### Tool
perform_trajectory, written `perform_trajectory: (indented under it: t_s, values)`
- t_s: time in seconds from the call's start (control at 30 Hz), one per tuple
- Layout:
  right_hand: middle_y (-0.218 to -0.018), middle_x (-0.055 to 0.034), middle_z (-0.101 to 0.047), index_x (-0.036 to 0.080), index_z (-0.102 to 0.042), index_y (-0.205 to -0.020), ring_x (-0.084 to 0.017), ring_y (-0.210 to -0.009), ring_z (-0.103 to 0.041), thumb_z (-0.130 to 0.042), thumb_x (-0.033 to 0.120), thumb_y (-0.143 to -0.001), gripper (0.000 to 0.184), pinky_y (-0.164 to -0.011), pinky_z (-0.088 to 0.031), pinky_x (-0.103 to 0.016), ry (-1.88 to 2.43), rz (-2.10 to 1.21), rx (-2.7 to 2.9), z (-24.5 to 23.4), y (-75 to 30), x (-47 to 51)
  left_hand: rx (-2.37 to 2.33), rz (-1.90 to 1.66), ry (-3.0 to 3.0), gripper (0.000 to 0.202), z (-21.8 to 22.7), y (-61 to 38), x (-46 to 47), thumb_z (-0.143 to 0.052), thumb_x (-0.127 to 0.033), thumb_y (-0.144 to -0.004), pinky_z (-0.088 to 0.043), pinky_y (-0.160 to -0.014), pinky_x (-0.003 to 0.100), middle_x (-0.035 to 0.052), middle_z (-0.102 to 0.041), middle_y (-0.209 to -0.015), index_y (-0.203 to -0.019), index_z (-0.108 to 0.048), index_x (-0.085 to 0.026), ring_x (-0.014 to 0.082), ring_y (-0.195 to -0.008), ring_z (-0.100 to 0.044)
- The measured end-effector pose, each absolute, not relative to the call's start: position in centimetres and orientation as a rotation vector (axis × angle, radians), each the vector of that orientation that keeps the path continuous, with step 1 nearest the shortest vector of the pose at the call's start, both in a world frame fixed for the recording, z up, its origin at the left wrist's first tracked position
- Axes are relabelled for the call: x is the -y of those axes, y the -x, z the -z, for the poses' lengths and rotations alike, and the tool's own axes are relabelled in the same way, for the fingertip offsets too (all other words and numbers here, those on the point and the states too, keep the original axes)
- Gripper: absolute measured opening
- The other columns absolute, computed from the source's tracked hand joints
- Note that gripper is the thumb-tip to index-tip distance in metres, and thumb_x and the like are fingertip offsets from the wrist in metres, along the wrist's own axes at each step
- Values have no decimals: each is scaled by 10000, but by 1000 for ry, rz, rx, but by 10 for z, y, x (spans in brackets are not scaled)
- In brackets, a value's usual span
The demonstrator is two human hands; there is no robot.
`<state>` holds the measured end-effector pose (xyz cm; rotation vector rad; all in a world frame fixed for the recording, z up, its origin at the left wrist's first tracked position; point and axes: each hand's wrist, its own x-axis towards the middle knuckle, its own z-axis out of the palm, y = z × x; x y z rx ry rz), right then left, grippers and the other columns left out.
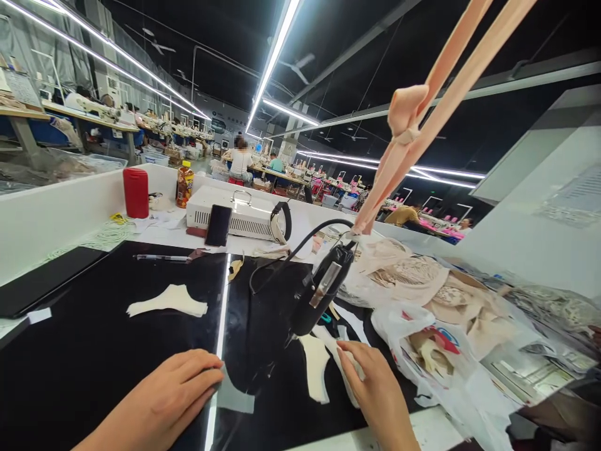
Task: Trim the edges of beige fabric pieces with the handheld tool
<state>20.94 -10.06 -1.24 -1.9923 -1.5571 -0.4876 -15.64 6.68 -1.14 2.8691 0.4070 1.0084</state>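
My left hand (pixel 181 388) rests on the black tabletop (pixel 94 369), fingers together and slightly curled over the left edge of a pale, see-through cut piece (pixel 237 397). At the right, my right hand (pixel 373 382) has thumb and finger closed at a long white fabric piece (pixel 346 374); its fingertips partly cover it. Beside that lies a cream fabric piece (pixel 315 368). Several curved cream pieces (pixel 169 300) lie stacked at the left. A black hand-held tool (pixel 323 288) with a cable hangs between and beyond my hands on a knotted peach strap (pixel 408 131).
Behind stand a white vented metal box (pixel 253 216), a phone (pixel 218 225), a red container (pixel 136 193) and a drink bottle (pixel 184 185). A pen (pixel 162 257) lies on the black surface. Beige garment pieces (pixel 408 269) and a plastic bag (pixel 451 369) are heaped at the right.
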Motion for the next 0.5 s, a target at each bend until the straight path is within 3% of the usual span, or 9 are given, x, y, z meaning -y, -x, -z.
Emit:
perform_trajectory:
  t_s: [0.2, 0.5]
  values:
    - [-1019, -110, -748, 210, -741, -1069, -299, -978, -686, -435, 576, -1039, 478, -912, -503, -466, 2055, 415, 1532, 14, -207, 63, -447, -999, -2845, 226, 17, 159, -67, -512, -312, -1057, -543, -992, 140, -59, -732, -1207, -1208, -679, -324, 97, -1075, -733]
    - [-1128, -58, -713, 194, -688, -1123, -218, -1022, -689, -602, 383, -1030, 227, -929, -556, -446, 2146, 372, 1278, 3, -258, 88, -406, -980, -2879, 278, 31, 161, -74, -604, -291, -1005, -523, -1019, 141, -66, -726, -1257, -1271, -670, -338, 106, -1103, -730]
